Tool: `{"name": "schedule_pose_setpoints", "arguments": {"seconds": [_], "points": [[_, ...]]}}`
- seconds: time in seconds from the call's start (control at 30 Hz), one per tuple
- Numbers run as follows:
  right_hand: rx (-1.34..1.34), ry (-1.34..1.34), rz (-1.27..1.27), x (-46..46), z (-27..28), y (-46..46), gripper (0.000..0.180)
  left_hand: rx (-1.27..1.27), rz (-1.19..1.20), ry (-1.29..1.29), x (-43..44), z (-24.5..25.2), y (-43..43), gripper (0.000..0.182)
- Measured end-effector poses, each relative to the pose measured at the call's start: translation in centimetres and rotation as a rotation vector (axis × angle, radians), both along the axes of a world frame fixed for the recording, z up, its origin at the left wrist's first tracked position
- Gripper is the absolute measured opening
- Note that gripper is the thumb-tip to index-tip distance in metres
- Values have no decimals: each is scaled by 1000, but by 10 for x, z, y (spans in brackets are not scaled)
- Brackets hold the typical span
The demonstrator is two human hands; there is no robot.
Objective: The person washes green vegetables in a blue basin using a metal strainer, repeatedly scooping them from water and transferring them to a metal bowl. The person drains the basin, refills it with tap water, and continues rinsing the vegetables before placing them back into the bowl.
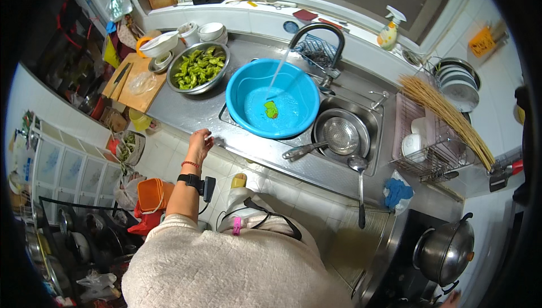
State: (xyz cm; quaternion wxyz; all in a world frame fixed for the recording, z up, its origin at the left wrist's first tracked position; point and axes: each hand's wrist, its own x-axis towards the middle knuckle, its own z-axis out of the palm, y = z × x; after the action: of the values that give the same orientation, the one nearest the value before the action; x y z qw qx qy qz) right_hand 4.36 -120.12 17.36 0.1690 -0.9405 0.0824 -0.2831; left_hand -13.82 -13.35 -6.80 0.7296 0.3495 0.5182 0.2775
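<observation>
My left hand (201, 143), with its fingers partly curled, is over the front edge of the steel counter (169, 111). Whether it holds anything is unclear. Beyond it, a blue plastic basin (235, 115) rests over the sink, and water runs into it from the black gooseneck faucet (337, 37). A bright green piece (271, 110), its kind unclear, lies in the basin. Left of the basin, green peppers (199, 68) fill a steel bowl (172, 84). Fingers of my right hand (452, 299) barely show at the bottom right, near a lidded steel pot (446, 251); the rest is cut off.
A perforated skimmer (341, 135) and a steel bowl occupy the right sink bowl (374, 138). A ladle (360, 181) overhangs the counter edge. At left, a knife (122, 74) lies on a wooden cutting board (142, 67). A wire dish rack (442, 151) stands right, near a blue cloth (398, 193).
</observation>
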Motion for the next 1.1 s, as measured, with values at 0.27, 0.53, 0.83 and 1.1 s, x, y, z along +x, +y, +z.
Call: {"name": "schedule_pose_setpoints", "arguments": {"seconds": [0.27,0.53,0.83,1.1], "points": [[313,845,567,53,-88,505,47,-166,118,-205,-2,3,157,37],[121,899,1032,58,-107,860,59,-9,25,-83,10,-14,309,42],[1245,1404,886,35,-208,1175,42,380,-7,-80,36,-18,388,21],[1789,1337,873,7,-163,1100,15,607,-385,-106,60,160,331,24]]}}
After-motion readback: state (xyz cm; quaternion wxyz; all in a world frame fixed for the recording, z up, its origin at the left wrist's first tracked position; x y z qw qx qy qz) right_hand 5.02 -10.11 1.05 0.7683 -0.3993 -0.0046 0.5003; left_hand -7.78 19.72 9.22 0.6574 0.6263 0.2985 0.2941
